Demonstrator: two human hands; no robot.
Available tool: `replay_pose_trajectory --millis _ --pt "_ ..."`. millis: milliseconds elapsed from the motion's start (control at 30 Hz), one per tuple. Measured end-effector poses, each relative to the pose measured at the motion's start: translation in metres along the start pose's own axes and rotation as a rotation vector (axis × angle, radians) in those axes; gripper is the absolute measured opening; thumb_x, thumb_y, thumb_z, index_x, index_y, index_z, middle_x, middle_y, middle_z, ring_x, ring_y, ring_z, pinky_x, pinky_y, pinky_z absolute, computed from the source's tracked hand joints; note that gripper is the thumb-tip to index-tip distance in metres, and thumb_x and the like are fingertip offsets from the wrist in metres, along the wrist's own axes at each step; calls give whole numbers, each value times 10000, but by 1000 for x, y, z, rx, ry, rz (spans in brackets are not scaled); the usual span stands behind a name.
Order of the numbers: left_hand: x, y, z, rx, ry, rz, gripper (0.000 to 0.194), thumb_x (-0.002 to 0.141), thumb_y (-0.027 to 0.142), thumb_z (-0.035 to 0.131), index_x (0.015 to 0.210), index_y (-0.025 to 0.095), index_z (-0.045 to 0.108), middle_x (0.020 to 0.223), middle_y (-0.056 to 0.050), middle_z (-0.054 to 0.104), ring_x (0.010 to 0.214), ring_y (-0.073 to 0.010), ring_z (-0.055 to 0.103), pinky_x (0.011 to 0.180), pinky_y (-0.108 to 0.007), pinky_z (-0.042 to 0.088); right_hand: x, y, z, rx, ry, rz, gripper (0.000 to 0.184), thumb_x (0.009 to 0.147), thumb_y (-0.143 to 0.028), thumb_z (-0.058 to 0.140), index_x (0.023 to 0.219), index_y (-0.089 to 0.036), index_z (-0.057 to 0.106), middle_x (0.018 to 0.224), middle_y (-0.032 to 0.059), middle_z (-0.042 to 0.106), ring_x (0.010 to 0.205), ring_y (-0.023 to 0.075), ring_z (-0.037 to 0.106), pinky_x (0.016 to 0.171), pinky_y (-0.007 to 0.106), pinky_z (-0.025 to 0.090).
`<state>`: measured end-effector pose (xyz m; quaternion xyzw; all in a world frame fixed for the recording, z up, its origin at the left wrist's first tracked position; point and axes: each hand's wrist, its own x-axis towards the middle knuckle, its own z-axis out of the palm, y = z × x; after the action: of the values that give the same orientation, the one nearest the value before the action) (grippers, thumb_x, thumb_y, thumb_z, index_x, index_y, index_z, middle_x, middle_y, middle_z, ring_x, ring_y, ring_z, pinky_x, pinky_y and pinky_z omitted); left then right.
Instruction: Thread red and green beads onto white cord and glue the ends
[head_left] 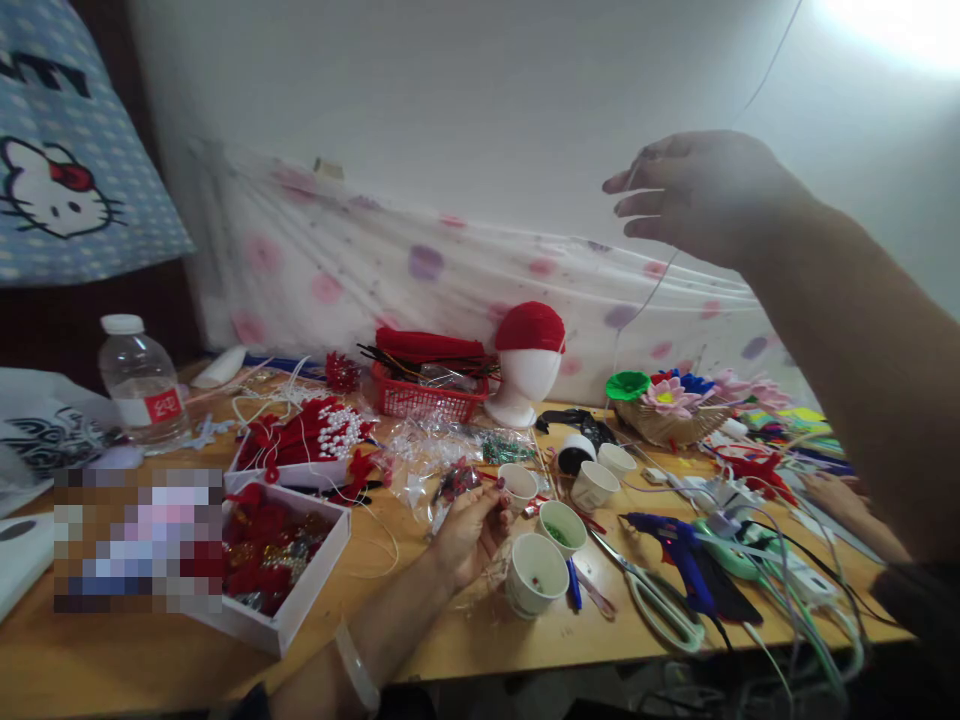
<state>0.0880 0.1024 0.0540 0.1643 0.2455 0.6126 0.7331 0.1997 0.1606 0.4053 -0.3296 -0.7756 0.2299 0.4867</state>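
My right hand (694, 195) is raised high in front of the wall, its fingers bent and blurred. A thin pale thread (649, 298) hangs from it toward the table and also trails up to the upper right. Low over the table, my left hand (471, 535) is closed in a pinch, with a small dark red bead (501, 484) at its fingertips. Beside that hand stand a paper cup (537, 578) with a few small pieces inside, a paper cup of green beads (562, 528) and another paper cup (517, 485). Dark red beaded pieces (454, 482) lie just behind it.
Scissors (652, 598), a blue glue gun (679, 555) and tangled cables lie at right. Another person's hand (836, 500) rests beyond them. A white box (315, 560) of red ornaments and a water bottle (142, 400) stand left. A foam head (525, 380) and red basket (427, 395) are behind.
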Motion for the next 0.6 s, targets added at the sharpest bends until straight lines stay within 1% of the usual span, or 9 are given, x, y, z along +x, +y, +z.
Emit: replay_pose_trajectory --millis 100,200,267,333,400,467,533,600 --pt "-5 2 2 60 -36 47 333 778 237 787 698 158 474 634 46 546 451 -22 424 443 -151 367 0 7 -3 -39 20 11 115 985 -118 519 877 -133 555 1091 86 717 683 18 621 746 294 464" --pt "-10 6 2 129 -34 133 414 698 284 826 679 182 426 594 67 513 427 -15 348 428 -153 317 -1 14 -8 -53 9 37 117 997 -130 484 903 -121 552 1220 138 679 692 10 623 748 291 456" --pt "-13 13 -2 184 -1 234 438 658 332 839 677 187 426 578 75 514 417 -15 336 416 -154 296 -1 19 -12 -68 -2 45 130 1001 -132 458 902 -121 542 1243 157 667 685 6 618 740 287 456" --pt "-17 27 -6 240 50 361 447 634 369 845 680 187 439 564 80 520 406 -20 361 405 -153 285 -1 27 -16 -101 -50 63 136 988 -122 452 884 -121 539 1174 158 696 669 14 617 715 279 461" --pt "-25 49 -9 290 102 492 438 635 376 846 691 186 456 559 85 528 404 -27 403 400 -147 288 -3 37 -15 -145 -143 90 131 950 -101 486 843 -120 559 1010 130 737 652 41 632 662 263 466" --pt "-35 75 -8 326 140 609 408 650 354 840 719 186 475 595 84 556 408 -28 429 399 -139 300 -8 50 -5 -195 -278 100 111 894 -86 537 809 -130 594 836 77 736 630 75 642 600 244 468" --pt "-46 101 -4 349 160 714 383 664 326 833 726 187 482 624 79 577 403 -23 418 396 -135 317 -20 65 15 -246 -435 77 99 851 -96 584 796 -164 630 741 26 713 605 97 628 552 238 470" --pt "-58 122 3 364 173 805 335 692 283 814 730 186 496 645 63 600 408 -22 417 394 -127 324 -37 82 40 -272 -573 72 104 835 -115 626 772 -188 664 730 15 714 612 124 624 549 260 479"
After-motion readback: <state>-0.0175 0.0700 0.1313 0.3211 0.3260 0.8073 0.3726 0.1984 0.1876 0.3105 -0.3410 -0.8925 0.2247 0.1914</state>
